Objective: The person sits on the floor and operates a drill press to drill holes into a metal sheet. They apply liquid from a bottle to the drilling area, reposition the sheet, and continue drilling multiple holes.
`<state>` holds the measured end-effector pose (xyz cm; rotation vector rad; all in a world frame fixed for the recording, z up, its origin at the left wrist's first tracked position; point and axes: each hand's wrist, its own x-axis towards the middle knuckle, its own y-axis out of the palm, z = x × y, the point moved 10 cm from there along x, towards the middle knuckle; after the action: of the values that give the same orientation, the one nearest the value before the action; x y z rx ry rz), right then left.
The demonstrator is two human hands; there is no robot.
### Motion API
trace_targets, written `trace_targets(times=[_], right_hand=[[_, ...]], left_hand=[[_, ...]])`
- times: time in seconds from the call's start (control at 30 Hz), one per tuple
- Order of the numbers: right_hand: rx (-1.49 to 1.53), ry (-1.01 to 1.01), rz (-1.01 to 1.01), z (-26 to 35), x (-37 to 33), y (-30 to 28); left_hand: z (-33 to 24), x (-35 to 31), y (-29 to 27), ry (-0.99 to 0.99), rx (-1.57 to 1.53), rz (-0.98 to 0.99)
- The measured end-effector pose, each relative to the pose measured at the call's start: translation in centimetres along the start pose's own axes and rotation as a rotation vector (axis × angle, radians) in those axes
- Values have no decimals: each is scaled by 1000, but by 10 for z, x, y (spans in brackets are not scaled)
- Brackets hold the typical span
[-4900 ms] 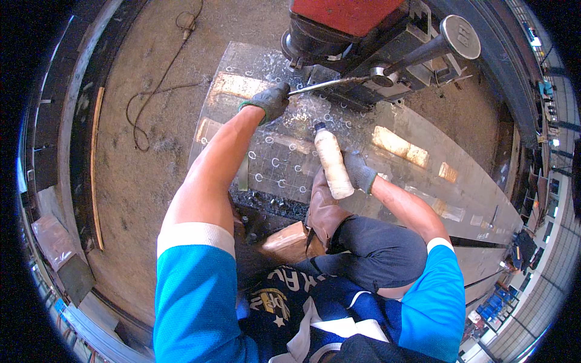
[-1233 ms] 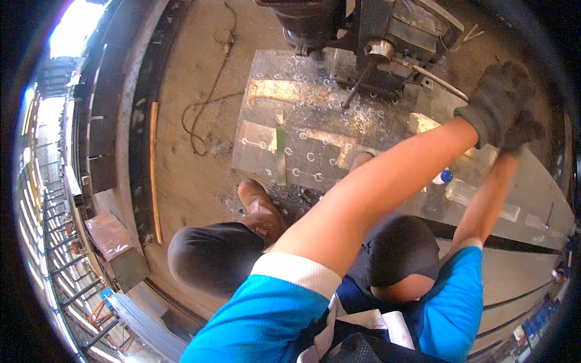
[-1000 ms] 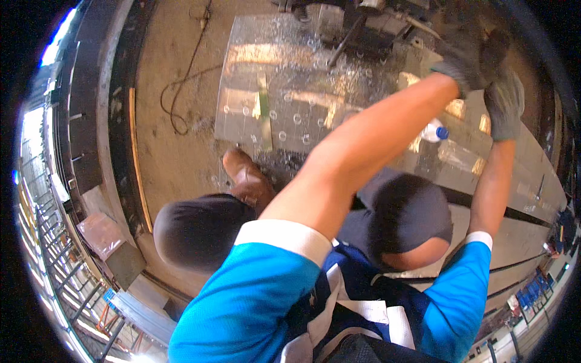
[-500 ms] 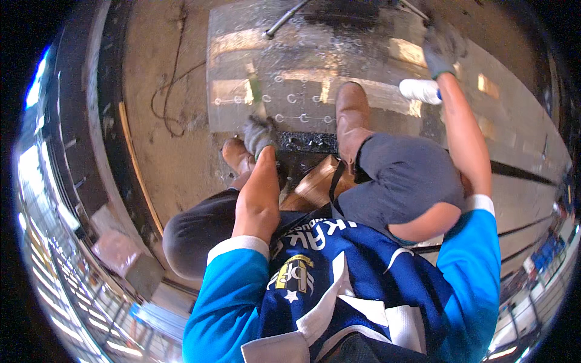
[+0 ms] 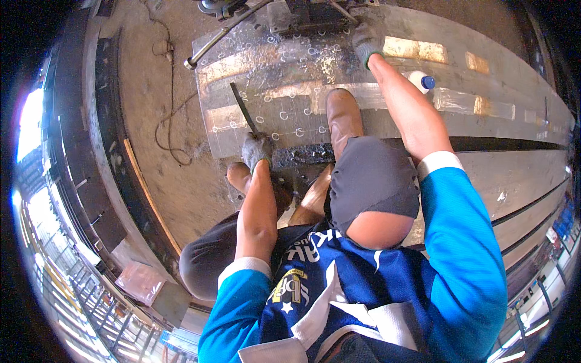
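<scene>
My left hand (image 5: 257,148), in a grey glove, is closed around the lower end of a narrow, flat dark strip (image 5: 241,107). The strip slants up and left over a steel plate (image 5: 387,91) marked with several small white circles. My right hand (image 5: 368,43), also gloved, is closed at the end of a metal lever (image 5: 344,11) on a machine (image 5: 290,17) at the far edge of the view. A second, longer lever (image 5: 227,35) of that machine reaches toward the left. Most of the machine is cut off by the picture's edge.
A white bottle with a blue cap (image 5: 422,81) is on the plate beside my right forearm. My brown boot (image 5: 344,118) rests at the plate's near side. A thin cable (image 5: 172,115) lies on the floor to the left, near long dark beams (image 5: 112,121).
The view has shifted, showing more of the machine. My right hand has moved left past the bottle with its lever, and the long lever has swung left and nearer. My left hand keeps the strip.
</scene>
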<state>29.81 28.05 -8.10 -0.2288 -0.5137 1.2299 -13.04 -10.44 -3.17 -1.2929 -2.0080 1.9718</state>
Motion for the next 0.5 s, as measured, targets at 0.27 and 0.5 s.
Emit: trace_targets(times=[0.27,0.5], right_hand=[[203,95,90,14,-14,-4],[-167,-36,70,54,-17,-16]], left_hand=[[-75,32,-31,183,-270,-184],[-183,69,-37,269,-589,93]])
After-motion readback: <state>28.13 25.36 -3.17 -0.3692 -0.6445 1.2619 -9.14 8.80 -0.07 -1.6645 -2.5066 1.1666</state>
